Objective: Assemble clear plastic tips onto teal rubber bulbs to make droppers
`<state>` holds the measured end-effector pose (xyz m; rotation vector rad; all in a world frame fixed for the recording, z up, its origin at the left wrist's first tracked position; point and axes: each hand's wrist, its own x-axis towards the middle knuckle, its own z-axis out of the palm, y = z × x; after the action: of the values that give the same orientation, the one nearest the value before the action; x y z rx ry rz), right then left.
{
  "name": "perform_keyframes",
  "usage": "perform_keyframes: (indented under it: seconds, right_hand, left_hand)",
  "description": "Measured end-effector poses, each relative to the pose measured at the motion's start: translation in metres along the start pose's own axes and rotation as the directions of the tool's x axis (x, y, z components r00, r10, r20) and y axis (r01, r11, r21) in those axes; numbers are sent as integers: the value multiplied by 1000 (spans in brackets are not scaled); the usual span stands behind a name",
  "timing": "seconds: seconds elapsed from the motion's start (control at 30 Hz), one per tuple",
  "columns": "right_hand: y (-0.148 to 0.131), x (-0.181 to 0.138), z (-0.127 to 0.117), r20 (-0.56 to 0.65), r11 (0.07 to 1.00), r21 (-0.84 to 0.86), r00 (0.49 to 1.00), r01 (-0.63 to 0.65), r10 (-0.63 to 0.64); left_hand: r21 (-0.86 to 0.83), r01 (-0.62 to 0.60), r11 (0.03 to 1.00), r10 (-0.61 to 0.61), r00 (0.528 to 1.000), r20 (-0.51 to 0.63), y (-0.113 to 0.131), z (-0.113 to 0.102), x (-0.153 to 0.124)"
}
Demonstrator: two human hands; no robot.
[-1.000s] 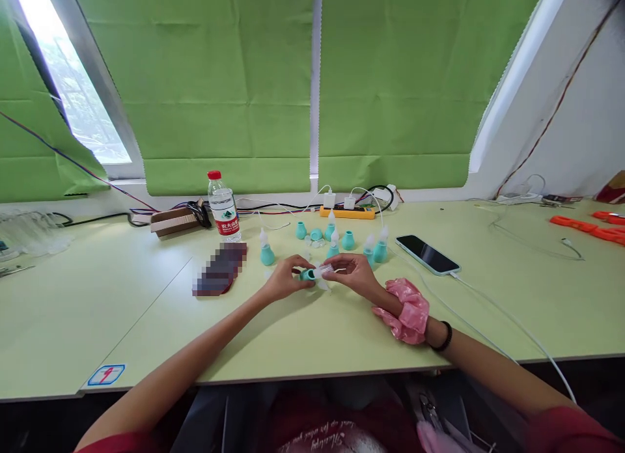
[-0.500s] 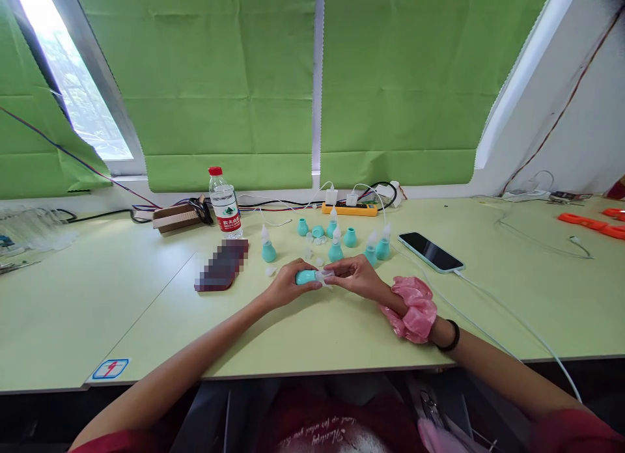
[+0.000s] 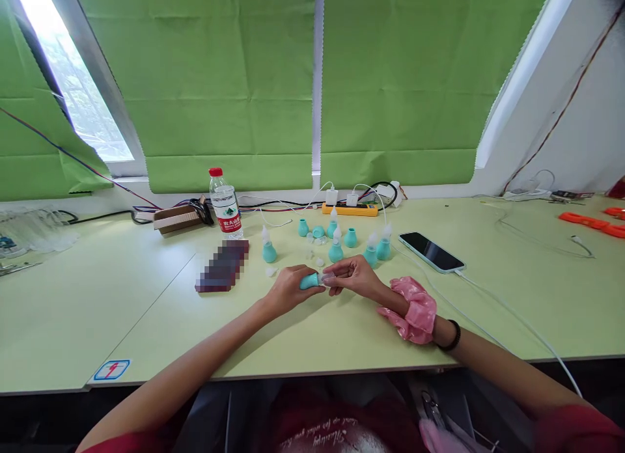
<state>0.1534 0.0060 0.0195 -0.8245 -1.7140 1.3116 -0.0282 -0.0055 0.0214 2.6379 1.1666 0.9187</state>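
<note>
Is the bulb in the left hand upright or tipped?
Tipped: the bulb lies sideways in the left hand, its neck toward the clear piece in the right hand.

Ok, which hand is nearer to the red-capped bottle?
Left. The left hand, holding a teal bulb, is in front of the bottle and to its right; the right hand, holding a clear piece, is farther right.

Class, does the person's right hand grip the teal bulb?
No, the left hand grips the teal bulb, while the right hand holds the translucent piece.
</note>
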Motion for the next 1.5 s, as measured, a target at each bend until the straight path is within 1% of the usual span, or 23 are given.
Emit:
perform_keyframes:
  seconds: [0.13,0.2,0.23,0.3,0.37,0.4,0.43,0.47,0.5,0.53,0.57,0.6,0.63,0.67,0.7,0.8,0.83,0.9,1.0,1.13,1.27,1.4,1.5]
  right_hand:
    - [1,1,3,4,993,64,996,-95,95]
    - [0,1,6,-9,991,75,993,-114,115]
    - [-1,1,7,-17,991,72,994,-111,112]
    - [-2,1,7,-51,998,12,997,-64,64]
    - [-3,1,5,-112,984,-174,992,44,-64]
    - [-2,0,3,-133,945,-312,980,102,-150]
    - [-1,0,2,-131,874,-462,964,147,-231]
    - [1,0,1,-104,779,-604,952,171,-289]
    - [4,0,0,-63,674,-718,947,176,-314]
    - [7,0,0,-15,576,-799,952,172,-306]
    - [9,1,0,26,499,-850,959,169,-281]
    - [11,1,0,62,449,-876,966,173,-251]
    - [12,2,-1,90,434,-882,970,183,-228]
    - [11,3,-1,110,453,-869,969,201,-220]
    - [9,3,-2,115,501,-837,967,218,-229]
    - [1,2,-6,49,715,-654,956,249,-288]
    - [-3,2,-7,26,768,-586,954,257,-300]
    - [-8,0,-9,20,819,-501,950,278,-311]
    - [-11,-2,-10,101,809,-484,939,334,-328]
    - [-11,-3,-13,239,731,-529,902,432,-360]
    - [-8,-2,-15,313,678,-554,876,483,-368]
    - [-7,-1,-16,373,671,-555,868,491,-326]
    - [-8,-2,-17,403,664,-562,864,494,-302]
  left_hand:
    - [146,-23,989,24,1000,-5,0,3,0]
    - [145,-11,989,11,1000,-1,-1,2,2]
    - [110,-2,994,2,1000,4,-1,1,3]
    - [2,30,1000,-30,1000,8,-2,-4,6]
    - [-94,92,991,-93,996,-2,-5,-10,9]
    - [-129,128,983,-130,992,-2,-7,-12,9]
    - [-159,164,973,-166,986,0,-9,-15,10]
    - [-188,198,962,-200,980,11,-12,-16,10]
    - [-219,229,948,-228,973,31,-14,-17,10]
    - [-257,261,931,-253,965,67,-17,-18,10]
    - [-298,295,908,-274,955,110,-18,-18,9]
    - [-341,328,881,-291,944,154,-19,-18,9]
    - [-382,354,853,-301,934,195,-19,-18,9]
    - [-419,372,828,-301,926,227,-19,-18,9]
    - [-450,377,810,-292,924,247,-19,-19,9]
    - [-504,348,790,-243,934,263,-17,-19,9]
    - [-513,342,787,-229,934,273,-16,-19,8]
    - [-519,344,782,-212,931,297,-15,-19,7]
    - [-518,359,776,-198,920,339,-14,-18,6]
    - [-526,363,770,-176,912,371,-13,-19,5]
    - [-513,369,775,-169,903,394,-11,-20,5]
    - [-459,347,818,-177,911,374,-8,-18,4]
    - [-381,273,883,-150,935,321,-5,-18,3]
